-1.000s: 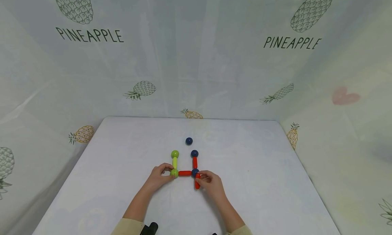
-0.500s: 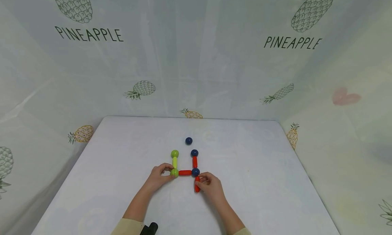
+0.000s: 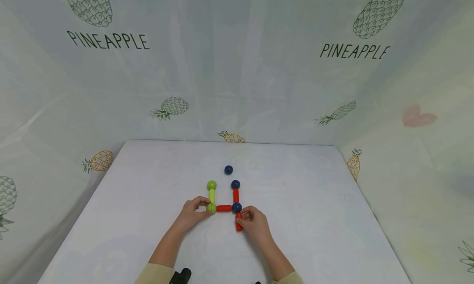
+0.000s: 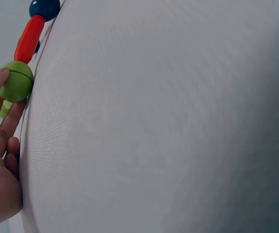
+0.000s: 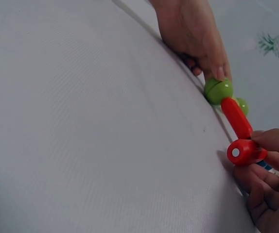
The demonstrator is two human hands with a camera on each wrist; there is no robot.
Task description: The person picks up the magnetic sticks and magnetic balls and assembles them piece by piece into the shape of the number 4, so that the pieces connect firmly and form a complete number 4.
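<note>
Coloured balls and rods lie joined in a U shape on the table. My left hand [image 3: 194, 212] pinches the near green ball [image 3: 211, 208] at the left corner. A yellow-green rod [image 3: 212, 196] leads from it to a far green ball [image 3: 212, 185]. Rightward, a red rod [image 3: 224, 208] runs to the near blue ball [image 3: 237, 208], and another red rod reaches a far blue ball [image 3: 235, 184]. Between thumb and fingers, my right hand [image 3: 256, 224] holds a third red rod [image 5: 241, 153], its far end right at the near blue ball. Its pale round end faces the right wrist camera.
A loose blue ball [image 3: 228, 169] sits beyond the joined pieces. The white table [image 3: 314, 201] extends to both sides. Behind it hangs a pale cloth [image 3: 237, 70] printed with pineapples.
The red rod in my right hand overlapped the near blue ball earlier; it has shifted towards me and now lines up below that ball. My left hand keeps its pinch on the green ball.
</note>
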